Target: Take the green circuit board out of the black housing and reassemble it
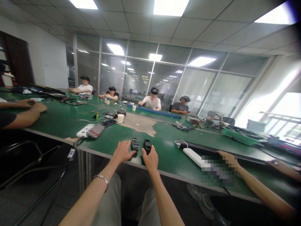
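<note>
Along the near edge of the green laminate desk (164, 158), the person's left hand (122, 151) lies open and palm down, a silver bracelet (101, 179) on its wrist, its fingertips reaching a small black box with a blue-and-white label (134, 144). The right hand (150, 159) sits just beside it, fingers bunched against a taller matte black rectangular block (147, 146); whether they grip the block or only touch it cannot be told. Both objects stand close together, a little in from the edge. They look light, stiff and hard-cased, likely best taken by their narrow sides between thumb and fingers, though smooth plastic could slip. Farther right along the same edge lies a long white power strip (191, 156) with a looped cable, and a co-worker's hand (227, 158) rests just past it. Farther in from the edge stand a white paper cup (120, 118) and a worn tan patch (138, 124), while another co-worker's hands (34, 107) rest at the far left.
</note>
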A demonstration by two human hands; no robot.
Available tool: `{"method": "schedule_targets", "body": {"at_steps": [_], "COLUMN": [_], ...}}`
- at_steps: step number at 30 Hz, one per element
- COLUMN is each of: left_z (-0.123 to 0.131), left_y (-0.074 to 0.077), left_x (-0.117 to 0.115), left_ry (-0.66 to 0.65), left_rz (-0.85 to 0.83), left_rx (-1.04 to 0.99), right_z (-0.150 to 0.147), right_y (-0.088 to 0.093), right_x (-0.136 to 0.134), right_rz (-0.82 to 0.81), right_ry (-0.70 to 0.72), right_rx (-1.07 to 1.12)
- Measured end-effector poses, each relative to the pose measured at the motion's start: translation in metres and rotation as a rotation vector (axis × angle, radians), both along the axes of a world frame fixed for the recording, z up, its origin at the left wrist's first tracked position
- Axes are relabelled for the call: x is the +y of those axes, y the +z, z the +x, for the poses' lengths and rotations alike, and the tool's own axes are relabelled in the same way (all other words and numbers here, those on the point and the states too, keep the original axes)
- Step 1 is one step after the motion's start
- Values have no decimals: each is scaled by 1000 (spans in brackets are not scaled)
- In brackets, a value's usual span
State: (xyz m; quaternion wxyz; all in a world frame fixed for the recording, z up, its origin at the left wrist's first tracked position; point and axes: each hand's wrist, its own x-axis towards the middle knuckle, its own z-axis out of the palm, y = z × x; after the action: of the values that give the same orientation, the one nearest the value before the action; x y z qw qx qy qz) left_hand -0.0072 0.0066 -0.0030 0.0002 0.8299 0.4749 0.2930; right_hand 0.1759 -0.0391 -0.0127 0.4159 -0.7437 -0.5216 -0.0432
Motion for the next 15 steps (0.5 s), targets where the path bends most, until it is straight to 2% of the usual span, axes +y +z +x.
{"method": "schedule_targets", "body": {"at_steps": [4,8,15], "left_z": [0,0,-1], "left_y": [-1,-3,-1], "left_x": [1,2,1], "left_ry": [3,3,-12], "left_rz": [-1,-5,-30], "left_rx": [3,-3,-38], "right_z": [1,-2,-39], "right_y": [3,18,49], "right_x": [-2,1,14], "right_rz": [-6,12,47], "right_ry": [14,35,128], "right_rx": [13,55,50]}}
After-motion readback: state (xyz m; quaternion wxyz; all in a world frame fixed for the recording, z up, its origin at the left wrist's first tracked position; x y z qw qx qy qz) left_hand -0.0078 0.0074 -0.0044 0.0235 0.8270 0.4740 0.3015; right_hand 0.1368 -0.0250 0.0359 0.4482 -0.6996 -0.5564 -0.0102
